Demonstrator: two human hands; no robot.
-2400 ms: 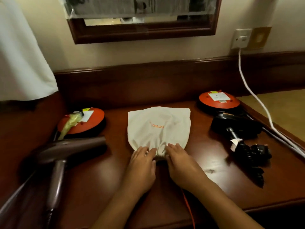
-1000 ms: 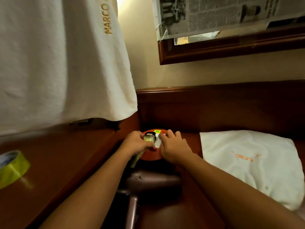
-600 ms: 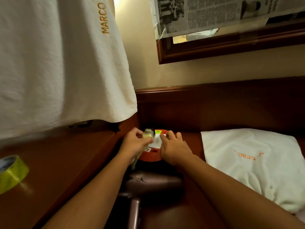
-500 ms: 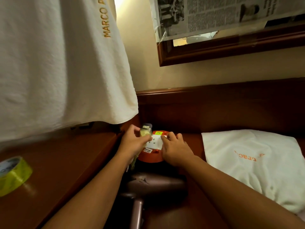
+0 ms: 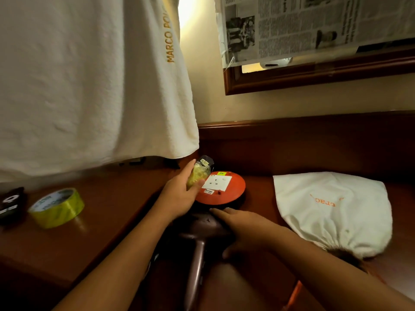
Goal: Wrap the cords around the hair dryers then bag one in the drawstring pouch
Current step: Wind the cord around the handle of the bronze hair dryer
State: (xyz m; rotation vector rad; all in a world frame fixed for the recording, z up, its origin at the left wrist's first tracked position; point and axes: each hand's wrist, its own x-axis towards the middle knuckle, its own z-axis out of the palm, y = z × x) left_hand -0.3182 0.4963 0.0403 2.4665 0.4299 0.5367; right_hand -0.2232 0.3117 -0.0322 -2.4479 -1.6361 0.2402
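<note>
A brown hair dryer [image 5: 198, 234] lies on the dark wooden desk in front of me, its handle pointing toward me. My right hand [image 5: 241, 230] rests on the dryer's barrel, fingers curled over it. My left hand [image 5: 182, 194] holds the dryer's plug [image 5: 199, 173], wrapped in yellow tape, just above and left of an orange round socket reel [image 5: 224, 189]. The white drawstring pouch [image 5: 332, 209] lies to the right with something bulky inside and its neck gathered toward me.
A roll of yellow tape [image 5: 57, 207] sits on the raised wooden ledge at left, beside a black object [image 5: 10, 204]. A white towel [image 5: 89, 81] hangs over the left. A wood-framed mirror covered with newspaper [image 5: 314, 30] is on the wall.
My view swung left from the pouch to the brown dryer. My left hand pulled the taped plug out of the orange reel's socket and lifted it. My right hand dropped from the reel onto the dryer.
</note>
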